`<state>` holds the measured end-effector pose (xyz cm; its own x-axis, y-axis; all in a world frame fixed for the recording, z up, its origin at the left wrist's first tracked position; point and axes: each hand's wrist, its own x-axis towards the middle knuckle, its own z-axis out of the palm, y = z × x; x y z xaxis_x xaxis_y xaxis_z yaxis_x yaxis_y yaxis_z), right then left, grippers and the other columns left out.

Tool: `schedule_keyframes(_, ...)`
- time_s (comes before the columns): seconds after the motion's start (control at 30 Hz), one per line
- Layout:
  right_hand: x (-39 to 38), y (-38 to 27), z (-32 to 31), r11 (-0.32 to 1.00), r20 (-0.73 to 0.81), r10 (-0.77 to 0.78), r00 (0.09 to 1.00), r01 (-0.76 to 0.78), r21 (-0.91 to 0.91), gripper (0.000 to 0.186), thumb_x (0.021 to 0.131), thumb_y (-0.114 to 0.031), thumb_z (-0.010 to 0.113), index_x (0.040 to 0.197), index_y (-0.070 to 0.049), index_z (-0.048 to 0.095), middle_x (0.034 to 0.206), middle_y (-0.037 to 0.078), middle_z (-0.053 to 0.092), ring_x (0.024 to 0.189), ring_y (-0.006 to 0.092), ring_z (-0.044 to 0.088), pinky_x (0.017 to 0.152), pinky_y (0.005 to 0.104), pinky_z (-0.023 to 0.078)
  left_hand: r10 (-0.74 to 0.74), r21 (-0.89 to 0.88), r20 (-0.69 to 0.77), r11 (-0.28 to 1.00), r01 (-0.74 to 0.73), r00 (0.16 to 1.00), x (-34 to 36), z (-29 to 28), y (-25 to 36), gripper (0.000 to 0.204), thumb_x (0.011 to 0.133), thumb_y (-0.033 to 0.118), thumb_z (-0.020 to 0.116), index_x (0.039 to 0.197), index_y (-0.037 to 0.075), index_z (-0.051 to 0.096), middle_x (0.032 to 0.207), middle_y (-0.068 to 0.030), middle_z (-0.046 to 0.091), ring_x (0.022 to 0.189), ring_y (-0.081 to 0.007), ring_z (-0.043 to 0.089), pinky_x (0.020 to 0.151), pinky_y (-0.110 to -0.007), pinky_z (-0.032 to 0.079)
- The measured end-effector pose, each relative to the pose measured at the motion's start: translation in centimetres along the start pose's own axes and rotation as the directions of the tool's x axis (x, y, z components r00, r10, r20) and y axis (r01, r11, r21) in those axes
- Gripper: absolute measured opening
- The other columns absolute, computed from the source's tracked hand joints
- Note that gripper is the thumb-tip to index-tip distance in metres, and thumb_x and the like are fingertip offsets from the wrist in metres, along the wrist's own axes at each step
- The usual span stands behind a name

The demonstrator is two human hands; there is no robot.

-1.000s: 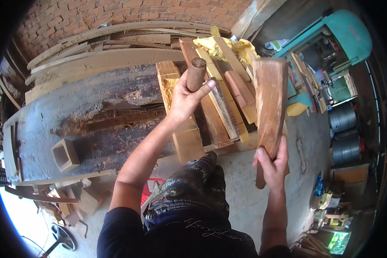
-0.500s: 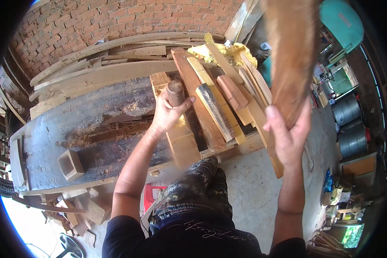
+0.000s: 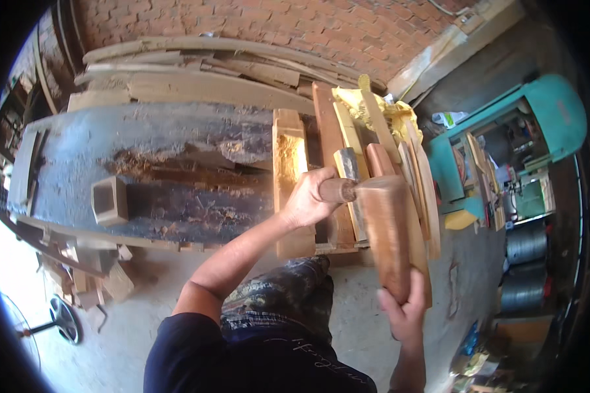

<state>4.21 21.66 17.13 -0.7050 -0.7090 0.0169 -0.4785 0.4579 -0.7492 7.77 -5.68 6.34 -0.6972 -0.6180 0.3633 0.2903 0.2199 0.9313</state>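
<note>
My left hand [image 3: 310,200] is closed around a short round piece of brown wood [image 3: 334,190], held sideways with one end pointing right. That end meets or overlaps the upper, wider end of a long tapered piece of brown wood [image 3: 385,229]; I cannot tell whether the two are joined. Lower down, my right hand [image 3: 406,302] grips the narrow end of the tapered piece, thumb on its left side. Both are held above several wooden strips on a dark slab [image 3: 65,170]. Beside my left hand lies a plank with a hollowed yellow recess [image 3: 291,157].
A hollow square block [image 3: 109,200] sits on the slab's left part. Long boards [image 3: 196,88] lie along the brick wall. To the right stand a green machine [image 3: 554,118] and wire coils [image 3: 526,245]. Wood offcuts [image 3: 118,281] are on the floor at left.
My right hand has brought the tapered wood down and left, away from the camera. My left hand has turned the round piece sideways and moved it right, against the tapered piece. The view has shifted.
</note>
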Motion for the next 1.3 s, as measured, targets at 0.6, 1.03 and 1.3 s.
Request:
schedule_keyframes(0.6,-5.1,5.9,5.5,0.967,-0.106,0.05,0.993,-0.022,0.253,0.047,0.086,-0.002,0.059,0.123,0.003,0.032,0.078,0.011,0.056,0.065,0.0158,0.058,0.059,0.0291,0.05,0.193,0.129,0.119,0.969,-0.208,0.974,-2.7,3.1,-2.0,0.028,0.062,0.014,0.074,0.081,0.005,0.055,0.076,-0.0154,0.06,0.078,-0.0384,0.06,0.067,-0.045,0.047)
schedule_keyframes(1.03,-4.9,1.8,1.3,0.936,-0.282,-0.189,0.941,0.259,0.237,0.048,0.091,-0.025,0.06,0.124,-0.002,0.033,0.072,0.012,0.056,0.056,0.0184,0.057,0.051,0.0272,0.049,0.366,0.154,0.088,0.914,-0.376,0.926,-2.9,3.1,-2.1,0.026,0.062,0.013,0.072,0.08,0.006,0.055,0.072,-0.0111,0.054,0.071,-0.035,0.058,0.063,-0.044,0.046)
schedule_keyframes(1.3,-1.4,1.3,2.5,0.956,0.12,0.19,0.974,-0.212,0.205,0.049,0.08,0.007,0.054,0.125,-0.001,0.035,0.079,0.007,0.055,0.057,0.0139,0.054,0.053,0.0264,0.047,0.144,-0.01,-0.038,0.989,-0.144,0.989,-1.7,2.4,-2.4,0.025,0.06,0.006,0.069,0.081,0.007,0.055,0.077,-0.015,0.062,0.079,-0.0387,0.062,0.068,-0.045,0.049)
